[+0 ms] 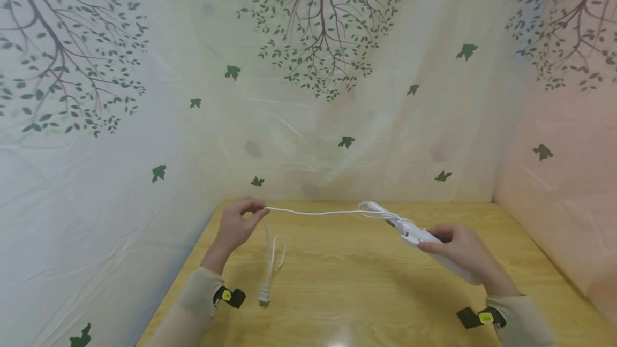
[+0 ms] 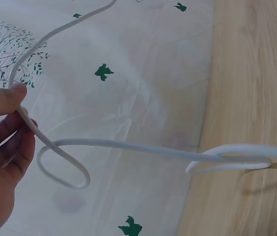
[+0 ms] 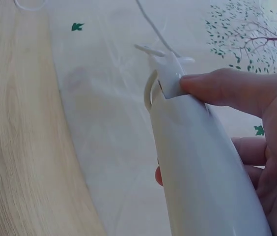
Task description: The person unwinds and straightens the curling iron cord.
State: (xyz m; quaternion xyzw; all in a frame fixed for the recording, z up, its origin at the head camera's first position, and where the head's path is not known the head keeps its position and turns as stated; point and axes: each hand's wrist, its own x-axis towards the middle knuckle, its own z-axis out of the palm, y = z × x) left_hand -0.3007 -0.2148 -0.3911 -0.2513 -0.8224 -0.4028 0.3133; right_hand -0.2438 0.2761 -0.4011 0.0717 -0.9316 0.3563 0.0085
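My left hand [image 1: 236, 227] pinches a thin white power cord [image 1: 318, 213] between thumb and fingers, above the left side of the table. From there the cord runs fairly straight across to a long white handheld appliance [image 1: 413, 233], where several turns are wound round its far part. Its exact kind is unclear. My right hand [image 1: 464, 250] grips the appliance's thick body, the thumb pressing near a lever-like part in the right wrist view. Below my left hand the cord's free end hangs in a loop down to a plug [image 1: 264, 296]. In the left wrist view the cord [image 2: 128, 144] bends in loose loops.
A wood-grain table [image 1: 337, 293] lies under both hands. Pale curtains [image 1: 299, 138] printed with trees and green leaves hang behind it and along both sides. Each wrist wears a black strap with a small camera.
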